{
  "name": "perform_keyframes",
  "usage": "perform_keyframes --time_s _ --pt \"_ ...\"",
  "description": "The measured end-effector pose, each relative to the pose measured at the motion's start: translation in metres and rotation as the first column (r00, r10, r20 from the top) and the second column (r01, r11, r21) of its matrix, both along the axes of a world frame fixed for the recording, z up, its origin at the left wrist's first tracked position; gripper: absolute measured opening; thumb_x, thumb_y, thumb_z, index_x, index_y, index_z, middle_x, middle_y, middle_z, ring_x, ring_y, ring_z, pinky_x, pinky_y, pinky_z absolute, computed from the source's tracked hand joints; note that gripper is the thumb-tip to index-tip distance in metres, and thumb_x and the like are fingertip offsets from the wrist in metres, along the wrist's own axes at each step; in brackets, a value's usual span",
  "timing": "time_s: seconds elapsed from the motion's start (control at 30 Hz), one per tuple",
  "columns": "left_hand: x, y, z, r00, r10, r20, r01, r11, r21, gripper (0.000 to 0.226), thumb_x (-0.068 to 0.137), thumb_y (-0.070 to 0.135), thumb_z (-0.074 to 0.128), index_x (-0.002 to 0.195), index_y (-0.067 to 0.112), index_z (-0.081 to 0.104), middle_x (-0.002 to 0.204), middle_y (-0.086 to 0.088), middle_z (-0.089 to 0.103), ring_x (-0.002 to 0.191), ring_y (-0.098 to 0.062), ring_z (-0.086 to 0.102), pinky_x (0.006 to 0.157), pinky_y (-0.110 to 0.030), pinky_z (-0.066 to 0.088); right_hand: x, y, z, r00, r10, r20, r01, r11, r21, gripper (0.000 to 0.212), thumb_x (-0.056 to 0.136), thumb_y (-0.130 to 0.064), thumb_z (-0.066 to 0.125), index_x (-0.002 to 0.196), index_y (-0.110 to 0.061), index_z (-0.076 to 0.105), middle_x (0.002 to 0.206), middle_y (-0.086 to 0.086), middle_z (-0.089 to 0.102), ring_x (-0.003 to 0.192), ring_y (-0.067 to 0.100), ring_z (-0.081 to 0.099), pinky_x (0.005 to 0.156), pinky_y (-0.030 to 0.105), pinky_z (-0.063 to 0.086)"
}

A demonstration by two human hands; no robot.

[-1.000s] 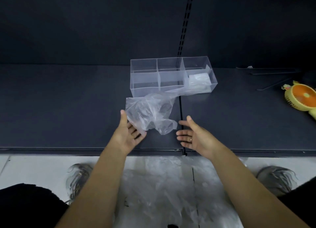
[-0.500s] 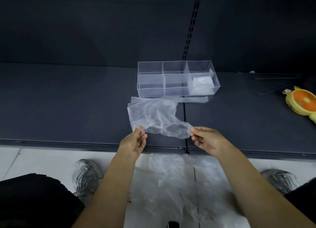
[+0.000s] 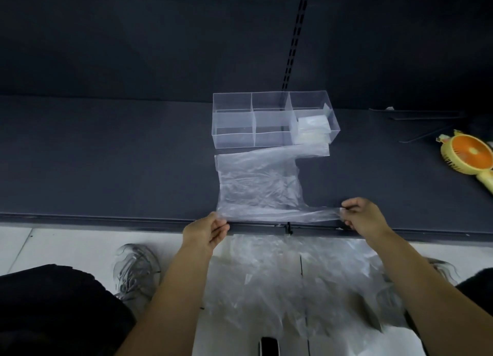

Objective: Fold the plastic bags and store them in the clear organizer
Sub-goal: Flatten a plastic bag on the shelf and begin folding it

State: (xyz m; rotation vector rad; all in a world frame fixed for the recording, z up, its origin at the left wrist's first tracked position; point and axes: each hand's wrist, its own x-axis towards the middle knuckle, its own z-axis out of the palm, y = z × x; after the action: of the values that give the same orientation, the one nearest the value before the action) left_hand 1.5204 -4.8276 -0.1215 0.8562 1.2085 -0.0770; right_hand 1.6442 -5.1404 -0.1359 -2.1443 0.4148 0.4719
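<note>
Shelf (image 3: 106, 169): one bag (image 3: 258, 187) (taut, seemingly), organizer (image 3: 234, 131)

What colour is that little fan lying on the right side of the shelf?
The fan is yellow with an orange face, seen in the head view.

Likely a shop: a dark metal display shelf (image 3: 106, 155) with a slotted upright (image 3: 296, 35) stands above white floor tiles (image 3: 66, 246).

in my hands the plastic bag (image 3: 256, 187) is thin, translucent, finely wrinkled film. the organizer (image 3: 272, 120) is rigid clear plastic, smooth and glossy. the shelf (image 3: 106, 158) beneath looks dark, matt and smooth. the fan (image 3: 466, 152) is plastic, slightly glossy.
</note>
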Motion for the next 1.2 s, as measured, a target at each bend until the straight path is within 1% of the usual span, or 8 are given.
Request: perform_keyframes --time_s 0.1,0.17,0.27,0.37,0.47,0.67,1.07,1.2 --pt "-0.008 0.0 -0.001 0.999 0.0 -0.05 0.002 0.999 0.053 0.012 0.095 0.008 0.056 0.089 -0.002 0.058 0.073 -0.012 0.061 0.061 -0.021 0.06 0.039 -0.019 0.05 -0.004 0.003 -0.003 0.994 0.078 0.079 -0.061 0.978 -0.199 0.004 0.091 -0.007 0.057 0.091 -0.009 0.06 0.088 0.013 0.063 0.08 0.03 0.059 0.077 0.039 0.049" --pt "-0.01 0.001 -0.001 0.999 -0.008 -0.05 0.013 0.996 0.088 0.015 0.096 0.012 0.056 0.095 -0.003 0.058 0.074 -0.013 0.062 0.064 -0.024 0.06 0.041 -0.02 0.052 -0.006 0.006 -0.004 0.99 0.094 0.106 -0.067 0.969 -0.237 0.018 0.094 -0.015 0.05 0.08 -0.008 0.058 0.083 0.014 0.061 0.08 0.031 0.058 0.078 0.041 0.048" --pt "-0.003 0.0 0.001 0.994 -0.093 -0.056 0.101 0.979 0.179 0.028 0.093 0.027 0.062 0.086 0.0 0.06 0.078 -0.014 0.067 0.067 -0.023 0.065 0.05 -0.023 0.055 -0.01 0.01 -0.003 0.995 -0.001 0.097 0.01 0.996 -0.088 0.028 0.096 -0.03 0.051 0.087 -0.005 0.06 0.077 0.009 0.063 0.068 0.025 0.058 0.073 0.037 0.048" --pt "0.007 -0.001 0.002 0.988 -0.14 -0.072 0.153 0.962 0.228 0.026 0.088 0.03 0.068 0.083 0.006 0.061 0.071 -0.01 0.065 0.056 -0.018 0.063 0.046 -0.021 0.053 -0.014 0.009 -0.003 0.994 -0.079 0.07 0.072 0.993 0.097 0.012 0.09 -0.013 0.064 0.1 -0.007 0.061 0.078 0.009 0.066 0.062 0.014 0.059 0.063 0.025 0.046" --pt "0.011 0.003 -0.003 0.985 -0.142 -0.102 0.163 0.957 0.239 0.022 0.088 0.024 0.068 0.077 0.008 0.06 0.066 -0.006 0.062 0.038 -0.009 0.057 0.039 -0.016 0.048 -0.016 0.006 -0.005 0.987 -0.148 0.062 0.136 0.976 0.172 0.019 0.085 -0.001 0.067 0.102 -0.007 0.061 0.079 0.008 0.066 0.068 0.014 0.062 0.063 0.021 0.046" --pt "0.009 0.005 -0.005 0.995 -0.085 -0.043 0.092 0.974 0.207 0.015 0.091 0.014 0.065 0.079 0.006 0.06 0.077 -0.011 0.064 0.062 -0.019 0.064 0.044 -0.019 0.053 -0.018 0.006 -0.006 0.966 -0.245 0.085 0.223 0.951 0.212 0.01 0.084 -0.004 0.069 0.091 -0.012 0.066 0.075 0.0 0.068 0.069 0.012 0.064 0.061 0.02 0.045" --pt "-0.007 0.003 -0.013 0.997 -0.013 -0.07 0.032 0.962 0.27 0.024 0.091 0.006 0.06 0.067 0.005 0.061 0.058 -0.007 0.065 0.053 -0.017 0.061 0.044 -0.017 0.051 -0.022 0.009 -0.009 0.911 -0.368 0.189 0.347 0.928 0.134 0.011 0.083 -0.003 0.07 0.093 -0.004 0.066 0.068 0.002 0.065 0.06 0.013 0.059 0.063 0.02 0.047" --pt "-0.007 0.003 -0.014 0.994 -0.029 -0.106 0.064 0.937 0.342 0.024 0.091 0.009 0.062 0.068 0.006 0.062 0.06 -0.007 0.065 0.043 -0.01 0.061 0.042 -0.016 0.05 -0.021 0.008 -0.013 0.922 -0.322 0.216 0.313 0.947 0.077 0.012 0.085 -0.003 0.067 0.097 -0.001 0.066 0.08 0.01 0.069 0.07 0.021 0.062 0.077 0.033 0.051"
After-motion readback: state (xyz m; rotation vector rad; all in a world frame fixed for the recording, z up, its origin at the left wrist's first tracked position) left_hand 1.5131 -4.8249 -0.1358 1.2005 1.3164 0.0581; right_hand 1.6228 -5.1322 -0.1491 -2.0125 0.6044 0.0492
